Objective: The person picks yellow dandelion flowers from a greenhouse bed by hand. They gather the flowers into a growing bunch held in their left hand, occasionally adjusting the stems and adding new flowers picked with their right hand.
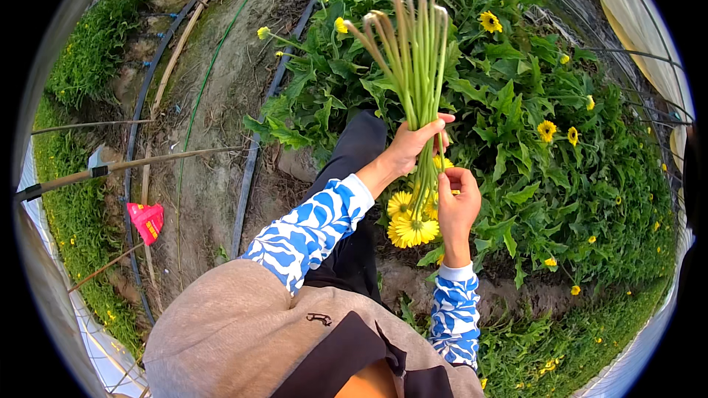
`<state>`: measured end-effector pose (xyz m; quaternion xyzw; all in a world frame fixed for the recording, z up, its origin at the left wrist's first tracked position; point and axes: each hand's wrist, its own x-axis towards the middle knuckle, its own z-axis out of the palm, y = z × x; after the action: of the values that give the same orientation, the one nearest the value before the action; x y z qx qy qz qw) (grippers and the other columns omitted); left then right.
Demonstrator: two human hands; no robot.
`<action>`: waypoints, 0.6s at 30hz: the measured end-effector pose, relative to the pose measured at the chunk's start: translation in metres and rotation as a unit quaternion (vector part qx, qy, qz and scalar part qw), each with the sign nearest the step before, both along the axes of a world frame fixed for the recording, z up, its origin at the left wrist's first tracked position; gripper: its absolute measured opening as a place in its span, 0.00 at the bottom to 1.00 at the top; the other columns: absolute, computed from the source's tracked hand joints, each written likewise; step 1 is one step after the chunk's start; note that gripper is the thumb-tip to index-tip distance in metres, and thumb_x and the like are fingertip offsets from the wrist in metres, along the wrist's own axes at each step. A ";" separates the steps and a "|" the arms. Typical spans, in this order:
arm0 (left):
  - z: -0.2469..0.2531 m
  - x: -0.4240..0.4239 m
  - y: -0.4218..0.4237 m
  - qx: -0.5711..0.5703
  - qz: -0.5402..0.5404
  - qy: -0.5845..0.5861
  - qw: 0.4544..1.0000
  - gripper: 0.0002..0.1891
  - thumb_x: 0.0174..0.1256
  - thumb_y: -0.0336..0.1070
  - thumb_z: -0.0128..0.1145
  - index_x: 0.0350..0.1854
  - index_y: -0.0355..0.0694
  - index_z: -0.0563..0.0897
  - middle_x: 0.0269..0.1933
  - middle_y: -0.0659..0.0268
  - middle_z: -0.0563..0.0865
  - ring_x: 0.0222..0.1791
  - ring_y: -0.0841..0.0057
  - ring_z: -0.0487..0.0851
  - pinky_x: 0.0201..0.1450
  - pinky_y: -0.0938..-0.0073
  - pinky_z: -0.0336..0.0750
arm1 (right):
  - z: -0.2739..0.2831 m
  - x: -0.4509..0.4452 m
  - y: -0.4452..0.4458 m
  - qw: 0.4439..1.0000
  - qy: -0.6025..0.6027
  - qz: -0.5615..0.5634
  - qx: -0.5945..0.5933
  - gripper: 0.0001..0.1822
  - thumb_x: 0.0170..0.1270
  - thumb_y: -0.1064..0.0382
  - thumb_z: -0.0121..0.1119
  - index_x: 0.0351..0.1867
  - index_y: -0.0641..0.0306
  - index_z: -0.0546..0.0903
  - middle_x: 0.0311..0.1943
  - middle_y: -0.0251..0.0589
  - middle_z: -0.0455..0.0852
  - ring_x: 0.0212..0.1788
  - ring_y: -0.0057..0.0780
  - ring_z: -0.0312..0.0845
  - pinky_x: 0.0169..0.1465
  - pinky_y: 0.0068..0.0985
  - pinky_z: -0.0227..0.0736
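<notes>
A bunch of long green gerbera stems (423, 83) is gripped in my left hand (412, 146). Its yellow flower heads (414, 226) hang down towards me, and the pale brownish stem ends point away from me. Just below and to the right, my right hand (460, 199) pinches a stem of the bunch between thumb and fingers. Some blooms are partly hidden behind the stems and my right hand. Blue and white patterned sleeves cover both forearms.
Leafy gerbera plants (509, 105) with yellow blooms fill the right side. On the left, a dirt path holds a black pipe (246, 199), a green hose (202, 85), wooden poles (182, 153) and a red packet (146, 222). Plastic sheeting (636, 5) stands at the right.
</notes>
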<state>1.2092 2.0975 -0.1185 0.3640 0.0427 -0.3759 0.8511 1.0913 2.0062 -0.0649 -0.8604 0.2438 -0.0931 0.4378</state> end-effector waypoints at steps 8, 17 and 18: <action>0.108 -0.040 0.070 -0.031 -0.009 -0.084 0.996 0.21 0.71 0.39 0.51 0.63 0.37 0.71 0.31 0.66 0.83 0.31 0.77 0.83 0.28 0.82 0.72 | 0.064 -0.054 0.064 0.994 -0.081 0.004 0.072 0.05 0.57 0.69 0.62 0.32 0.64 0.78 0.28 0.36 0.80 0.30 0.26 0.77 0.33 0.24 0.70; 0.108 -0.049 0.132 0.010 0.004 -0.061 0.998 0.09 0.71 0.44 0.52 0.41 0.44 0.76 0.27 0.71 0.79 0.31 0.77 0.81 0.35 0.76 0.73 | 0.074 -0.074 0.081 0.992 -0.067 0.050 0.091 0.08 0.56 0.66 0.65 0.33 0.64 0.79 0.31 0.38 0.79 0.31 0.27 0.78 0.35 0.25 0.73; 0.104 -0.043 0.144 0.016 0.002 -0.060 0.998 0.09 0.72 0.44 0.51 0.38 0.44 0.76 0.27 0.72 0.77 0.33 0.77 0.80 0.37 0.76 0.73 | 0.067 -0.076 0.080 0.990 -0.063 0.039 0.117 0.09 0.56 0.65 0.66 0.35 0.65 0.80 0.34 0.38 0.79 0.32 0.27 0.78 0.37 0.25 0.74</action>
<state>1.1658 2.2416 -0.0142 0.3995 -0.0016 -0.3513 0.8467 1.0157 2.0867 0.0024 -0.8046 0.1913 -0.1015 0.5530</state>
